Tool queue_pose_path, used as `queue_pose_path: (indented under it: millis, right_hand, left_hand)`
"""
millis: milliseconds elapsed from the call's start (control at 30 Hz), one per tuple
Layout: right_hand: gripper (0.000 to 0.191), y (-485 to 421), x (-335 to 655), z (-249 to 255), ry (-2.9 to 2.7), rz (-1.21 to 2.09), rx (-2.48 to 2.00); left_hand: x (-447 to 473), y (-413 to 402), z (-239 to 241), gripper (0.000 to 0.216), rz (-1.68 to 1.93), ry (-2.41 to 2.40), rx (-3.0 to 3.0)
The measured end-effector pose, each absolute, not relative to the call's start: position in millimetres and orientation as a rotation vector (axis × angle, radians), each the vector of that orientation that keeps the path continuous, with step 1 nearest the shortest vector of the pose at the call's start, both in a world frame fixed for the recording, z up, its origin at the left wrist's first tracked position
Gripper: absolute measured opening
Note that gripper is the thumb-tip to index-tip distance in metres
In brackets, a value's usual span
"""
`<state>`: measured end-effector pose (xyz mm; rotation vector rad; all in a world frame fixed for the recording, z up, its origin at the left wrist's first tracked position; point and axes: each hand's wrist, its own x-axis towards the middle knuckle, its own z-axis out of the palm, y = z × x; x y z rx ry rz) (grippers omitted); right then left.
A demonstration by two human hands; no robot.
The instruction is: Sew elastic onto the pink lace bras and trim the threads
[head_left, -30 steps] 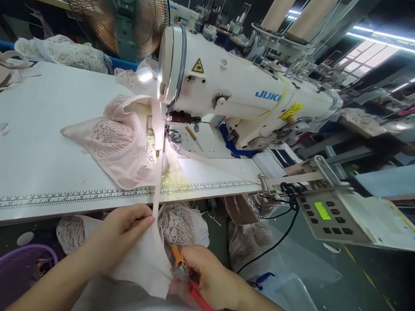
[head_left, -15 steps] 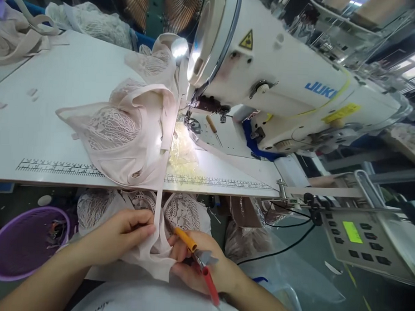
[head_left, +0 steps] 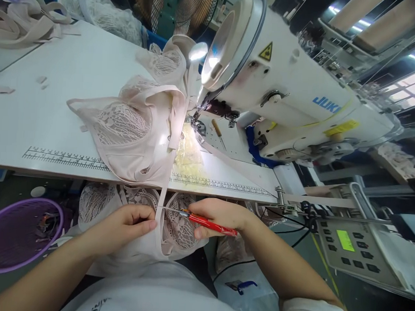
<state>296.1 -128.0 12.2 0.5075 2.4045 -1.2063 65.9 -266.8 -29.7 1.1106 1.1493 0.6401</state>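
My left hand pinches the edge of a narrow pale pink strap in front of the table edge. The strap runs down from the pale pink lace bra lying on the table. My right hand grips small scissors with a red handle; a bit of orange handle shows behind the fingers. Their thin blades point left and reach the strap just beside my left fingertips. Whether the blades are apart, I cannot tell. Below hangs another lace bra over my lap.
A white JUKI sewing machine stands at the right of the table, its lamp lit near the needle. An awl lies on its bed. A control panel sits at right, a purple basket at lower left. Behind is a fan.
My right hand has risen and turned the scissors from pointing away to pointing left at the strap, letting go of the fabric below. My left hand stays at the strap. The view has shifted slightly.
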Motion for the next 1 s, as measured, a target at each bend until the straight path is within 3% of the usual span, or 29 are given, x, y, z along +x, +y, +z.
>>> queue_pose_path:
  millis: [200,367,567,800,1000]
  right_hand:
    - [0.057,-128,279,25,2.299,-1.193,0.58]
    - [0.065,-138,289,13,2.263,-1.569,0.786]
    - [0.062,-169,287,-5,2.685,-1.887,0.835]
    - [0.033,-209,288,-14,2.782,-1.862,1.31]
    - [0.017,-214,296,-20,2.818,-2.013,1.408]
  left_hand:
    - [60,-267,-29,0.036,0.64,1.19,1.17]
    - [56,-268,-28,0.034,0.63,1.195,1.244]
    - [68,-265,-3,0.032,0.887,1.258,1.523]
    - [89,-253,4,0.018,1.118,1.429,1.925]
    - [93,-256,-18,0.018,0.943,1.674,2.011]
